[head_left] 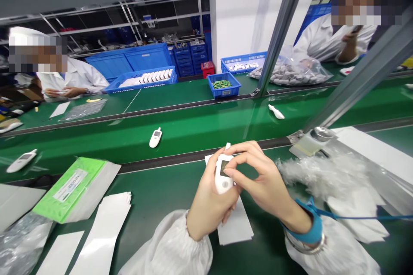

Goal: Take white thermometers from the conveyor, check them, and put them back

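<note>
White handheld meter (223, 178) gripped by left hand (209, 202), right hand (263, 180) pinching it, screen half hidden

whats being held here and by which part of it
A white handheld meter, its lower body cradled in the left hand, the right hand pinching it beside the small screen.

My left hand (209, 200) cradled a white digital device (224, 182), my right hand (267, 187) pinched its top, paper sheet (235, 227) at six o'clock

left hand (211, 197) cupped upward, right hand (263, 184) curled beside it.
</note>
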Available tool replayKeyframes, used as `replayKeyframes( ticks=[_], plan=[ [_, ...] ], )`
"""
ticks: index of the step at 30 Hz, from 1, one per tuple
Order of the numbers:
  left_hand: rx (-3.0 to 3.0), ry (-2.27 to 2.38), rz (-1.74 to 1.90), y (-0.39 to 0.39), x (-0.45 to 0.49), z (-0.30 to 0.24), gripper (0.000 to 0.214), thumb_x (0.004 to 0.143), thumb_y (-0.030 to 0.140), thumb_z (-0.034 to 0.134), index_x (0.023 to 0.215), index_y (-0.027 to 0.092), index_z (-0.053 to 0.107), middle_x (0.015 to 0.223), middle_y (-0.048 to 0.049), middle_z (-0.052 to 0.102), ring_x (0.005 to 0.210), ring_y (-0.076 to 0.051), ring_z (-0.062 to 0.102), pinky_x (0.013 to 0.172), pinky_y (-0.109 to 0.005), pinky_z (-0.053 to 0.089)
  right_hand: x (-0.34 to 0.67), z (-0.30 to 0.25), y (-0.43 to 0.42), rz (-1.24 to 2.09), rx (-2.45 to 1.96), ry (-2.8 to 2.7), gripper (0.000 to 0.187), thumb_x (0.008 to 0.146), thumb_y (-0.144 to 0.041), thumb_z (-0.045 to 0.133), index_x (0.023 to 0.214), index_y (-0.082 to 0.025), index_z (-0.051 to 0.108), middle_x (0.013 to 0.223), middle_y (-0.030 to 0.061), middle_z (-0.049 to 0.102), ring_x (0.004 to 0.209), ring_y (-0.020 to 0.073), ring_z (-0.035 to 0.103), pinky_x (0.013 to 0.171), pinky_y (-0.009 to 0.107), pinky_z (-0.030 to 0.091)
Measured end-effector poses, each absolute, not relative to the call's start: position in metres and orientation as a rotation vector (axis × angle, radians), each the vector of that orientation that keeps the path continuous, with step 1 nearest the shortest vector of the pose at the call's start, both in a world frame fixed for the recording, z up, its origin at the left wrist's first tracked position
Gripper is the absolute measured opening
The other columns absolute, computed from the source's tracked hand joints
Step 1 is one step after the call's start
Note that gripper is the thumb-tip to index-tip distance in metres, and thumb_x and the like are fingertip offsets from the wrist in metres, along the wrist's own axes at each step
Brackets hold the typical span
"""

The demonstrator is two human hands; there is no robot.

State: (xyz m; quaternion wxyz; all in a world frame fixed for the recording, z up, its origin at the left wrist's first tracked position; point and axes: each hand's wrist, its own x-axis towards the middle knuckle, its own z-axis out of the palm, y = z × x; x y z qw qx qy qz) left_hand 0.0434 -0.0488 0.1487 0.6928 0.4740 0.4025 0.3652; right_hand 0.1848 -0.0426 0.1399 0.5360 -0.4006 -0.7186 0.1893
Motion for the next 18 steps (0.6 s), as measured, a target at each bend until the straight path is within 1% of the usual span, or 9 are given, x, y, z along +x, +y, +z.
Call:
replayKeyframes(
  ticks=[5,12,18],
  plan=[
    [1.068,0.893,0.795,-0.0516,0.0425,0.1505,0.079,0.079,0.024,0.067,0.146,0.025,0.025,0.048,0.0108,0.05,0.028,-0.006,0.035,0.025,-0.013,0.028,0.1844,0.1427,-0.0432,0.446,-0.959,-1.681,0.011,0.088,-0.017,0.064,0.082,-0.026,0.062,0.101,0.0017,0.07,0.101,0.0212,0.06,0.089,0.04,0.049],
    [1.053,0.854,0.816,-0.0523,0.0429,0.1522,0.072,0.081,0.021,0.066,0.142,0.027,0.029,0.059,0.0085,0.056,0.029,-0.004,0.036,0.025,-0.013,0.028,0.1844,0.1456,-0.0446,0.447,-0.966,-1.661,0.012,0.088,-0.016,0.064,0.081,-0.026,0.062,0.098,0.0005,0.07,0.099,0.0198,0.061,0.088,0.039,0.05],
    [1.066,0.869,0.786,-0.0537,0.0417,0.1528,0.075,0.081,0.023,0.066,0.145,0.026,0.026,0.052,0.0102,0.052,0.029,-0.005,0.035,0.025,-0.013,0.028,0.1846,0.1461,-0.0458,0.473,-0.984,-1.646,0.012,0.088,-0.017,0.063,0.08,-0.026,0.061,0.099,0.0017,0.07,0.1,0.0213,0.061,0.089,0.041,0.051]
  ],
)
